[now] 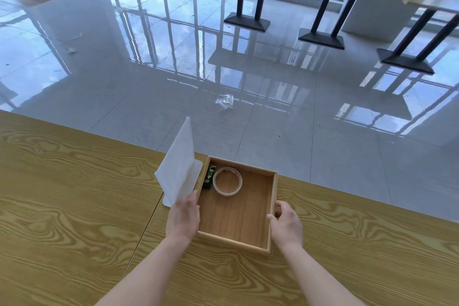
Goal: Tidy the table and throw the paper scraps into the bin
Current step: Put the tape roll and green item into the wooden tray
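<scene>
Holding the shallow square wooden tray [272,208] by its two sides, both hands sit on the yellow wood-grain table [74,206] near its far edge. My left hand [183,218] presses against the tray's left wall, fingers closed around the lower corner of an upright white sheet-like stand [177,164] that rises just left of the tray on a flat white base; I cannot tell whether the sheet is paper or plastic. My right hand [285,225] curls narrowly over the tray's right wall, thumb inside, fingers outside.

Inside the tray, in the far left corner, lies a round roll of clear adhesive tape [227,181], flat on the tray floor, and just beside it, against the left wall, a small black and green box [210,176]. I see no paper scraps on the tabletop itself.

Beyond the table edge, on the glossy grey tiled floor [149,69], a crumpled piece of clear plastic [225,101] lies well apart from the table, and two small pale scraps [72,50] lie far off to the left. Long pale tables on black pedestal legs [320,22] stand at the windows.
</scene>
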Demonstrator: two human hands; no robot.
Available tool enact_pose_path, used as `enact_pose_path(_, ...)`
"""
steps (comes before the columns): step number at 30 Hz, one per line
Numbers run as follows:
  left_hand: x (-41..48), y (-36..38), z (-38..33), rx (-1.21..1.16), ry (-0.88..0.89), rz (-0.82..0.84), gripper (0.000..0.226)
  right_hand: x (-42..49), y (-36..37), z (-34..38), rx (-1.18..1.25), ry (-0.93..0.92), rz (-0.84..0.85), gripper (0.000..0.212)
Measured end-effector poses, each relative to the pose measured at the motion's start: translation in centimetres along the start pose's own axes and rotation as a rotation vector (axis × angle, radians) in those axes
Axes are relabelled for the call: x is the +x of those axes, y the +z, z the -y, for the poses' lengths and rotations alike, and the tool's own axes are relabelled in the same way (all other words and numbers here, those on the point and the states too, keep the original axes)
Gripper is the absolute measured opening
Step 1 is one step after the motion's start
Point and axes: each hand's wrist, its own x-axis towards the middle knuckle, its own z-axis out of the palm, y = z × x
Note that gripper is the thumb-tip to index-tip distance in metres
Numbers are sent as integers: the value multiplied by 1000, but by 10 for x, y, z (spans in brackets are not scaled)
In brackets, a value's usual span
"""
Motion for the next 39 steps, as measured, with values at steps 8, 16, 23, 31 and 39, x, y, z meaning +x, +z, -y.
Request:
enact_pose_path(8, -17, -5, -12, 120, 124, 4, 49, -6, -5, -6, -8, -38, 15, 49)
enact_pose_path(16, -35, -6, -39, 274, 262, 81, 53, -24, -21, -4, -89, -140, 5, 47)
enact_pose_path(23, -58, -8, -57, 332, 343, 89, 60, -47, -43, -17, -174, -195, 41, 54)
enact_pose_path(31, -94, -7, -86, 346, 453, 106, 67, -92, -68, -42, -278, -214, 21, 60)
enact_pose_path(39, -142, 4, -120, 333, 624, 134, 67, -146, -94, -83, -268, -110, -36, 61)
